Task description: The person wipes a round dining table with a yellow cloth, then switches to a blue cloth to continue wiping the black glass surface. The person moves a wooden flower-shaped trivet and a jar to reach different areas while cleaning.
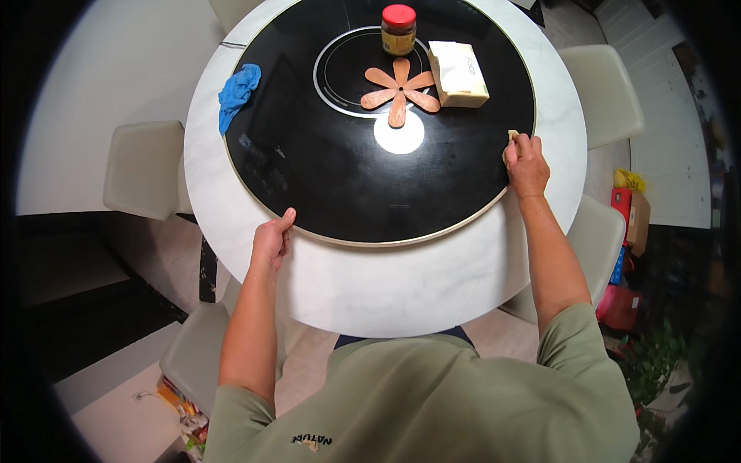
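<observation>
A round black glass turntable (341, 191) with a pale rim takes up most of the view. At its near left, my left hand (271, 238) grips the rim, thumb on top and fingers curled below. Over at the right edge, my right hand (528, 165) pinches a small cream-coloured cloth or sponge (513, 135) against the glass; most of this piece is hidden under the fingers. A crumpled blue cloth (237, 92) lies over the left rim. Faint whitish smears (272, 173) mark the glass near the left side.
Towards the back stand a red-lidded jar (399, 35), a flower-shaped wooden trivet (399, 95) and a pack of tissues (460, 75) bearing writing. Beneath the turntable is a white round table (376, 289). Pale chairs (145, 168) surround it; boxes (637, 223) sit at right.
</observation>
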A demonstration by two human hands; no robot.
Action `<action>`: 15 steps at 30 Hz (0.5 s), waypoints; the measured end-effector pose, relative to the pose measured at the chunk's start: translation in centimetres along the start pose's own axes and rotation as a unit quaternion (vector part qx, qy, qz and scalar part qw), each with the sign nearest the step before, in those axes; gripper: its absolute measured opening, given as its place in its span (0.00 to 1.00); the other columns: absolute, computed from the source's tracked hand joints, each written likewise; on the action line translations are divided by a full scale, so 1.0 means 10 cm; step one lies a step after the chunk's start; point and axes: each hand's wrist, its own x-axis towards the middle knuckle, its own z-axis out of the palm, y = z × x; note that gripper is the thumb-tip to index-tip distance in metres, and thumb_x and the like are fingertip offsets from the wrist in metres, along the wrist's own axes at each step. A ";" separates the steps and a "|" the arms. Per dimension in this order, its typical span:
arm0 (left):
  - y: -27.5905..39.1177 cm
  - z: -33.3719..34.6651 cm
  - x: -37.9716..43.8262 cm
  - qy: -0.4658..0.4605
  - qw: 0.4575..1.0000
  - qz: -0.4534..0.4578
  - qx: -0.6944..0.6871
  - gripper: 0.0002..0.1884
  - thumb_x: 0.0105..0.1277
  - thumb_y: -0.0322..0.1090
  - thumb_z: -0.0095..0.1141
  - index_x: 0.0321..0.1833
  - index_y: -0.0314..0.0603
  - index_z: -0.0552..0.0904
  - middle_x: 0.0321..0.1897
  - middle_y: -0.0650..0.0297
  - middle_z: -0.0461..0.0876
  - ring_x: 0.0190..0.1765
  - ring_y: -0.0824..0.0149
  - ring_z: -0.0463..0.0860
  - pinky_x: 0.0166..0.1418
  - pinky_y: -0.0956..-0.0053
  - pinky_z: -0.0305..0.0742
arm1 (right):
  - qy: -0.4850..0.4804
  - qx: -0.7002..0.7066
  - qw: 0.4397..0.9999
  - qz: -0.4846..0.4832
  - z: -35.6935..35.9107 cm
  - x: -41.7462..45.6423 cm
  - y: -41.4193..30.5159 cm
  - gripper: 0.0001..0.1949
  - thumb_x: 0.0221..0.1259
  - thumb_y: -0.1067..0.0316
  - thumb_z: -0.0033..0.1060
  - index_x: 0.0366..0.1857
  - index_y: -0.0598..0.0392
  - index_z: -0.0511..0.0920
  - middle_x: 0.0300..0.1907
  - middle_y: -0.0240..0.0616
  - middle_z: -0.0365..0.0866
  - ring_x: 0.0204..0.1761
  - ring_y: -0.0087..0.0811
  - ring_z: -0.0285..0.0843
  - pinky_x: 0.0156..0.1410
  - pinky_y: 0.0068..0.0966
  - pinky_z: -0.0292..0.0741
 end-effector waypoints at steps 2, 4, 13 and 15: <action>0.01 -0.02 -0.01 -0.013 1.000 -0.006 -0.010 0.25 0.75 0.59 0.76 0.30 0.51 0.79 0.16 0.79 0.63 0.19 0.77 0.55 0.27 0.73 0.50 | 0.000 0.007 1.000 0.011 -0.04 -0.35 -0.19 0.07 0.76 0.56 0.64 0.48 0.43 0.83 0.48 0.41 0.80 0.43 0.51 0.89 0.43 0.48 0.87; -0.01 -0.08 -0.04 -0.006 1.000 -0.002 -0.006 0.25 0.75 0.59 0.76 0.30 0.52 0.79 0.16 0.79 0.63 0.19 0.77 0.55 0.28 0.73 0.50 | -0.023 0.073 0.996 -0.036 -0.15 -0.85 -0.81 0.06 0.72 0.60 0.66 0.44 0.47 0.83 0.44 0.43 0.79 0.42 0.50 0.88 0.44 0.47 0.87; -0.11 -0.20 0.06 0.015 1.000 0.000 -0.011 0.25 0.75 0.58 0.76 0.27 0.58 0.77 0.17 0.80 0.62 0.20 0.77 0.57 0.30 0.72 0.52 | -0.073 0.241 0.901 -0.353 -0.34 -1.46 -1.85 0.07 0.60 0.65 0.73 0.38 0.45 0.82 0.36 0.35 0.78 0.36 0.35 0.82 0.35 0.37 0.77; -0.08 -0.25 0.09 0.024 1.000 -0.003 -0.011 0.26 0.75 0.58 0.76 0.26 0.60 0.75 0.17 0.80 0.62 0.20 0.77 0.57 0.30 0.72 0.52 | -0.007 0.185 0.937 -0.295 -0.34 -1.13 -1.15 0.08 0.59 0.67 0.73 0.41 0.46 0.85 0.37 0.34 0.78 0.34 0.36 0.82 0.37 0.37 0.79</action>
